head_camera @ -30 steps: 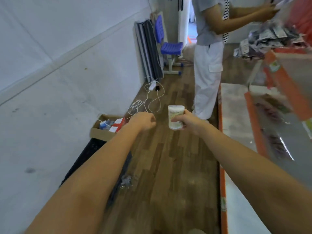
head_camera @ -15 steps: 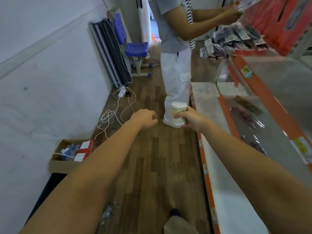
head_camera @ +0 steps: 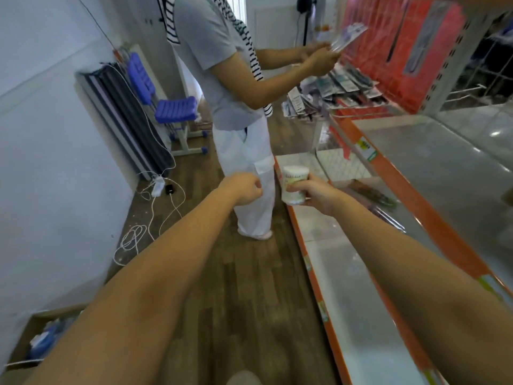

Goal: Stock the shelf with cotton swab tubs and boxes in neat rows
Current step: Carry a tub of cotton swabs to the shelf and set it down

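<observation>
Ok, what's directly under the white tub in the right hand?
Under the white cylindrical cotton swab tub, gripped by the right hand, lies the white lowest shelf's orange front edge. The tub's own underside is hidden.

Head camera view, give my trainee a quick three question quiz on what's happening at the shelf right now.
1. True or false: the right hand holds the cotton swab tub.
2. The left hand is: A) gripping a box, B) curled and holding nothing, C) pressing on the shelf.
3. Fill in: the tub is held above the shelf's front ____ edge.

Key: 1 true; 2 B; 3 orange.
</observation>
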`<action>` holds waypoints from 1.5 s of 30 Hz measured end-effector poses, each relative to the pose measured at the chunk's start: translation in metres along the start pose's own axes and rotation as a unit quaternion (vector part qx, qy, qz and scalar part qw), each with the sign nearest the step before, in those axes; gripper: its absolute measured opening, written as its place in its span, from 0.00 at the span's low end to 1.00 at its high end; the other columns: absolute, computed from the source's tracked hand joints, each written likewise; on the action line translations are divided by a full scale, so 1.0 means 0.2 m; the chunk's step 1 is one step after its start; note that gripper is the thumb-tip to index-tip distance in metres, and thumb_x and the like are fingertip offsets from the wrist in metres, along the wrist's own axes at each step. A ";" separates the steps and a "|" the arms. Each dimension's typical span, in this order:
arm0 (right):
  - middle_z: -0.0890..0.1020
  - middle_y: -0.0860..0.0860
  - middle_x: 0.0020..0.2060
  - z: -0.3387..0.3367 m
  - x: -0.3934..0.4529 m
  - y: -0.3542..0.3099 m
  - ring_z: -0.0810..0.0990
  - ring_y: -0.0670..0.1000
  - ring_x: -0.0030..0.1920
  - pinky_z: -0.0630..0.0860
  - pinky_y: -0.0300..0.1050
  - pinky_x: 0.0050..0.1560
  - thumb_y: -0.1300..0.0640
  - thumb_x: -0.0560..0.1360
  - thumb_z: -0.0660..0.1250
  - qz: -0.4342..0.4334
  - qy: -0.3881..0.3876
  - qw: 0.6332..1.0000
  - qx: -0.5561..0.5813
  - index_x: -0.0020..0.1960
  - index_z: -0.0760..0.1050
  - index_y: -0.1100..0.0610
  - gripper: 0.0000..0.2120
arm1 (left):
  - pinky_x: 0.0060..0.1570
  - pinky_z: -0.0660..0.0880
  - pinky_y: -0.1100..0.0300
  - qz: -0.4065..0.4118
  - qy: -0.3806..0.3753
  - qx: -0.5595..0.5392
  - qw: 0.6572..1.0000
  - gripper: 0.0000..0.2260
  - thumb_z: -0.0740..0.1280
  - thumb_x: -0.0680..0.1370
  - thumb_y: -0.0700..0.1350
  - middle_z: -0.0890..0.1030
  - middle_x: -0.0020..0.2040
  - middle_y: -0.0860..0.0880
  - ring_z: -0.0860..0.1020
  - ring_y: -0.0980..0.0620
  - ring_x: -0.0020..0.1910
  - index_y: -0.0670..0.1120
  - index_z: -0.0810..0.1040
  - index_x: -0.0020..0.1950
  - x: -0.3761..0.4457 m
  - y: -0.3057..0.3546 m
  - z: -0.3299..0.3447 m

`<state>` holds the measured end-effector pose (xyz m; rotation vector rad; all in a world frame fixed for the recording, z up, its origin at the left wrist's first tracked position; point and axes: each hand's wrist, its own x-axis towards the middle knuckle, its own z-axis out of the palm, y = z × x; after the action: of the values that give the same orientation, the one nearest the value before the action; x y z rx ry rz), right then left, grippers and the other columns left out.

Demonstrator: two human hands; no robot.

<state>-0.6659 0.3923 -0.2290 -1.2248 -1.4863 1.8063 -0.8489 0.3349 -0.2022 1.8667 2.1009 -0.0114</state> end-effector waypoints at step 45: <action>0.78 0.49 0.42 -0.35 0.01 -0.10 0.77 0.47 0.43 0.75 0.38 0.34 0.73 0.74 0.62 -0.012 0.376 0.923 0.083 0.58 0.69 0.54 0.19 | 0.54 0.71 0.56 0.447 -0.094 0.016 0.890 0.14 0.60 0.80 0.49 0.79 0.61 0.46 0.75 0.46 0.58 0.46 0.76 0.62 1.05 0.60 -0.20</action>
<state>-0.6096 0.4340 -0.2116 -1.5552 -0.8797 1.1824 -0.7613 0.5627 -0.1904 2.5464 0.9683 -0.0093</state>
